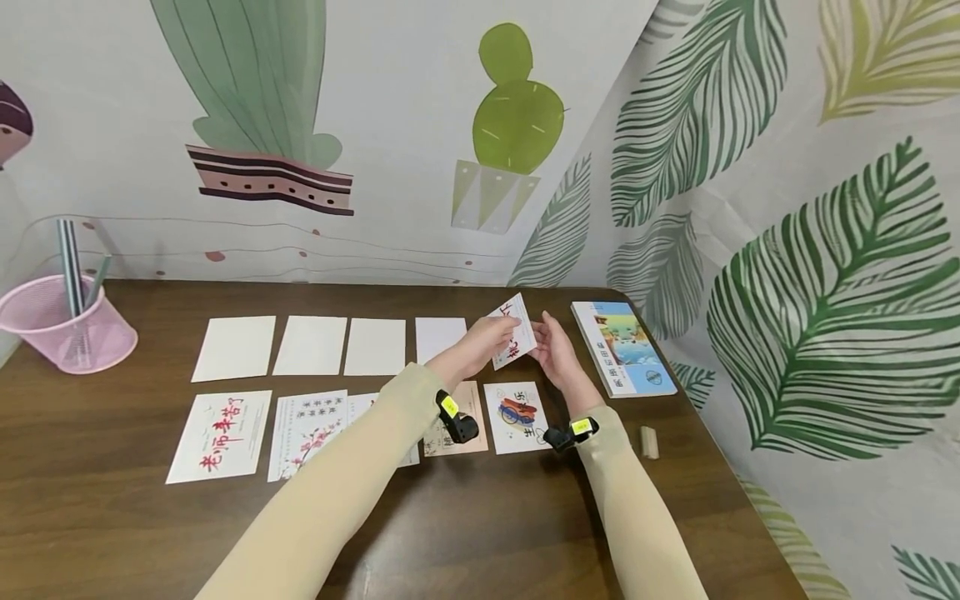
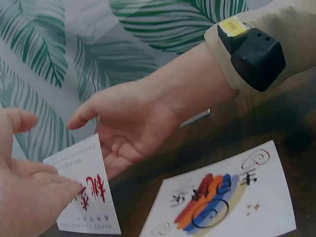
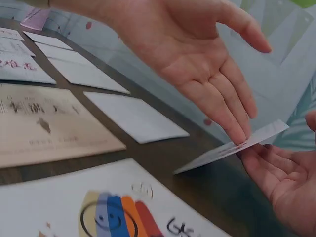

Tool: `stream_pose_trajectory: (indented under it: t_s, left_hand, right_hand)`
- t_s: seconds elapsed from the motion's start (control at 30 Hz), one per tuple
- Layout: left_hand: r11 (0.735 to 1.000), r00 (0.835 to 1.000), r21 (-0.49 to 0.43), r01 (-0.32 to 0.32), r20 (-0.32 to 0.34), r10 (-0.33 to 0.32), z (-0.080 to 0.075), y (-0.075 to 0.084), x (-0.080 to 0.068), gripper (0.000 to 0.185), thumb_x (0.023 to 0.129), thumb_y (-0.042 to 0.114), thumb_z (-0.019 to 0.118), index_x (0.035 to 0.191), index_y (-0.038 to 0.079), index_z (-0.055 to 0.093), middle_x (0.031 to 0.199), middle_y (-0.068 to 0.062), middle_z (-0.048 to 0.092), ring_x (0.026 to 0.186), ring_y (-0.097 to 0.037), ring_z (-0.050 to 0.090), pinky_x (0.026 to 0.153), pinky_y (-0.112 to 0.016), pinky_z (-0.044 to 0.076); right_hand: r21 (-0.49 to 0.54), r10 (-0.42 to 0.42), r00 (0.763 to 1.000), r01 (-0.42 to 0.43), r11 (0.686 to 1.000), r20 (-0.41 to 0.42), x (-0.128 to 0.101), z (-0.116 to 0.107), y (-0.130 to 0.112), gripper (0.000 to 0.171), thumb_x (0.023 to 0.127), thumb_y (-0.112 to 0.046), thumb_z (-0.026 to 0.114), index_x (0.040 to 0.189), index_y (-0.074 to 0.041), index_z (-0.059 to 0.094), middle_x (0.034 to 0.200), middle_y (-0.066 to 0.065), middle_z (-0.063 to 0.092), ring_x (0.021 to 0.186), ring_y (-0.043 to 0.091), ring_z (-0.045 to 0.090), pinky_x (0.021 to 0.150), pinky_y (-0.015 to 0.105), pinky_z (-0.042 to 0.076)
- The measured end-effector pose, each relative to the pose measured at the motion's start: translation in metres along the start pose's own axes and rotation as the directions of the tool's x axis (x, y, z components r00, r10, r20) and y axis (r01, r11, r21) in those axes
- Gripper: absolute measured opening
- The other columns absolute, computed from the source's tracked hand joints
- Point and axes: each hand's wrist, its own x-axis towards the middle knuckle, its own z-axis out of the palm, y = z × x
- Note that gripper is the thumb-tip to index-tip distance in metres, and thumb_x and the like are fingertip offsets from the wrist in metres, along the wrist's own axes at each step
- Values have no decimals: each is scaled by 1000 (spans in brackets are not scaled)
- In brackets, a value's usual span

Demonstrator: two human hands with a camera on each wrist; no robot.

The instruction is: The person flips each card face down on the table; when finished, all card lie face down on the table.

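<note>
A small white greeting card [image 1: 524, 340] with red characters is tilted up off the table between both hands, at the right end of the far row of cards. My left hand [image 1: 482, 340] lays its straight fingers on the printed face, thumb apart in the left wrist view. From the other side my right hand [image 1: 557, 357] touches the card with loosely bent fingers behind its edge, its thumb [image 2: 84, 116] free of it. Nearest in front of the hands lies a white card [image 1: 516, 418] with a colourful brush-stroke smiley.
Several blank white cards [image 1: 310, 345] lie in the far row. Nearer are several printed cards [image 1: 219, 435], partly covered by the left sleeve. A pink mesh pen cup [image 1: 112, 333] stands far left; a book [image 1: 625, 348] and a small beige block [image 1: 649, 442] lie right.
</note>
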Motion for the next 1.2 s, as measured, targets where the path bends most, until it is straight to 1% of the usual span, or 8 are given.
stream_pose_trajectory:
  t_s: [0.2, 0.4, 0.5, 0.57, 0.7, 0.83, 1.03, 1.2]
  left_hand:
    - [988, 991, 138, -75, -99, 89, 1, 10, -7, 52, 97, 20, 56, 139, -7, 46, 144, -22, 48, 135, -32, 47, 114, -38, 41]
    - [989, 930, 91, -114, -341, 138, 6, 12, -11, 47, 82, 23, 78, 117, -6, 64, 117, -18, 65, 104, -25, 66, 94, -35, 57]
    - [989, 906, 80, -126, -398, 147, 8, 9, -9, 48, 76, 26, 85, 110, -3, 67, 109, -14, 67, 90, -19, 67, 86, -33, 59]
    - [989, 901, 68, -128, -410, 144, 8, 8, -8, 48, 74, 25, 86, 109, -3, 68, 105, -14, 69, 86, -18, 68, 84, -32, 60]
    - [989, 918, -22, -144, -375, 125, 6, 4, -5, 43, 77, 15, 83, 112, -6, 67, 107, -19, 70, 91, -23, 72, 86, -33, 60]
    - [980, 946, -123, -156, -303, 113, 2, 1, -4, 40, 82, 5, 75, 118, -10, 64, 107, -21, 71, 95, -25, 72, 90, -35, 59]
    - [969, 957, -206, -139, -279, 78, -4, -7, -1, 39, 85, 0, 67, 122, -11, 61, 102, -16, 70, 85, -17, 68, 94, -36, 57]
    - [971, 964, -217, -101, -261, 42, -10, -14, 0, 45, 89, -1, 62, 131, -13, 52, 124, -27, 62, 102, -25, 67, 100, -39, 53]
  right_hand:
    - [12, -52, 998, 52, 999, 32, -6, 8, -11, 69, 106, -42, 20, 145, 15, 29, 139, 31, 42, 85, 0, 63, 75, 12, 53]
    - [-17, -60, 996, 61, 998, 69, -13, 15, -17, 72, 106, -45, 19, 147, 14, 27, 150, 34, 33, 92, 1, 61, 79, 11, 53]
    - [-27, -65, 996, 66, 997, 60, -16, 17, -18, 71, 106, -44, 18, 147, 13, 27, 150, 34, 34, 92, 1, 61, 80, 11, 52]
    - [-12, -68, 996, 69, 998, 49, -17, 17, -17, 69, 107, -43, 19, 147, 12, 29, 146, 32, 40, 91, 2, 62, 80, 12, 53]
    - [15, -85, 995, 84, 996, 55, -20, 13, -16, 66, 108, -41, 20, 144, 13, 33, 120, 14, 64, 88, 3, 66, 81, 14, 55]
    - [44, -119, 989, 115, 992, 86, -20, 8, -15, 67, 108, -40, 20, 142, 16, 34, 94, -6, 71, 87, 5, 69, 81, 15, 57]
    - [77, -107, 988, 99, 992, 115, -18, 5, -12, 67, 108, -39, 21, 142, 17, 32, 91, -4, 73, 88, 7, 70, 81, 17, 57]
    - [72, -70, 993, 63, 995, 97, -15, 5, -7, 64, 109, -37, 21, 144, 16, 31, 93, -1, 72, 87, 8, 70, 80, 17, 57]
